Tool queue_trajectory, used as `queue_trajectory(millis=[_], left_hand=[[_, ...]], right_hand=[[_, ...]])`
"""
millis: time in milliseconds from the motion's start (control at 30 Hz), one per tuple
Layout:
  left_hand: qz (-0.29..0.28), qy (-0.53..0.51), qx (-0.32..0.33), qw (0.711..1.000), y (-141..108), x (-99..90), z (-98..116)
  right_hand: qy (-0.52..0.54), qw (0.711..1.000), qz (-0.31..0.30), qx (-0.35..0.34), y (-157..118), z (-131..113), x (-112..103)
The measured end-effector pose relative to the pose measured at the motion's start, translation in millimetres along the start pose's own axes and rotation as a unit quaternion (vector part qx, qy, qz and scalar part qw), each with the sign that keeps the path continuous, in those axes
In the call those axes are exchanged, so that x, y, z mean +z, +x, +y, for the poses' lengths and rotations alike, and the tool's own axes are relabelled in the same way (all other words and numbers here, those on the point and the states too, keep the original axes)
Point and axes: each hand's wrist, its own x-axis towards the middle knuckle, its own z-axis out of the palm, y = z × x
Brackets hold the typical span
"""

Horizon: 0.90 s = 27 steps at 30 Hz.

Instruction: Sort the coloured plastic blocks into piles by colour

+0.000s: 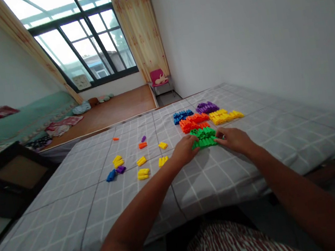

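A stack of green plastic tube-shaped pieces [204,137] lies on the grey checked cloth in front of me. My left hand [186,149] grips its left end, fingers curled against the pieces. At the right end, my right hand [233,138] has its thumb and fingers pinched around the edge pieces. Just behind the green stack is a pile of orange pieces [194,122]. Yellow pieces [225,115] are grouped to the right of the orange ones. Farther back sit a blue pile [183,116] and a purple pile [207,107].
Loose yellow pieces [143,174], a blue piece [111,175], a purple piece [120,169] and an orange piece [142,145] lie scattered to the left. The bed's grey checked cloth [142,212] ends close to my lap. A wall rises on the right; a dark cabinet [15,176] stands left.
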Motion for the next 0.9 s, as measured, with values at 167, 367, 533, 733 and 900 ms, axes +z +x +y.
queue_trajectory(millis=[167,367,533,733,900], left_hand=[[-0.013,0.049,-0.018,0.999,8.7,11.4,11.0],[0.032,0.067,-0.025,0.997,1.6,11.9,-0.3],[0.073,0.029,-0.048,0.996,-10.4,3.9,-16.1],[0.102,-0.001,-0.084,0.991,-22.7,9.6,-29.7],[0.093,-0.008,-0.094,0.991,-23.9,10.6,-31.1]], right_hand=[[-0.029,0.999,0.016,0.003,-3.0,-12.5,8.8],[-0.035,0.998,0.038,-0.025,6.1,-18.6,2.4],[-0.052,0.991,0.029,-0.118,53.0,-33.4,-4.1],[-0.145,0.978,-0.053,-0.141,88.7,-51.9,13.4],[-0.182,0.974,-0.069,-0.115,90.5,-48.0,16.6]])
